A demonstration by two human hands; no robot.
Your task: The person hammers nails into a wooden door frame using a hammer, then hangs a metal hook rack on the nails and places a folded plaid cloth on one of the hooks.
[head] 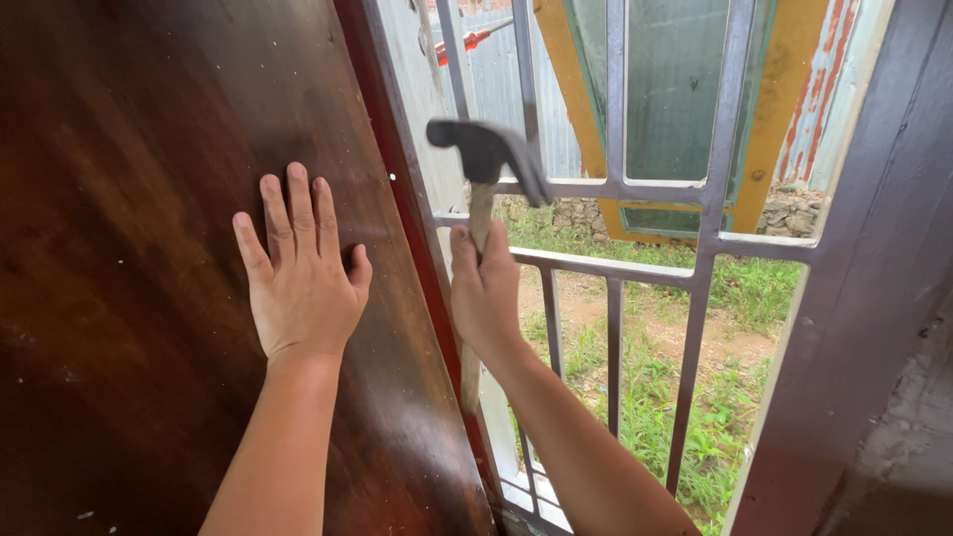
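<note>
A: Far left?

B: Dark brown wooden panel (129, 199), tall, leaning slightly, filling the left half of the view. Left hand (303, 283) pressed flat against it, fingers spread and fully open, gripping nothing, only bracing.

A: And at the panel's right edge?

B: Narrow red strip (402, 189) running down the edge, just beside the window opening.

A: Right hand?

B: Right hand (484, 293) closed tight around the wooden handle of a claw hammer (486, 159), fingers wrapped fully. Hammer upright, dark metal head raised above the fist, claw pointing right, just right of the red strip and in front of the bars.

A: Stage of the work?

B: Judging by the pose, mid-hammering: panel held steady, hammer lifted. No nail visible, so impossible to tell the exact target.

A: Needs for a strike?

B: Probably a short, controlled swing toward the panel's edge, with the bracing thumb kept well away.

A: Obstacles further right?

B: Grey metal window grille (615, 189) right behind the hammer, leaving little room. Beyond it, a yellow-framed shutter (685, 99) with greenish glass, grass (645, 417) below. Grey window frame (874, 248) at far right.
</note>
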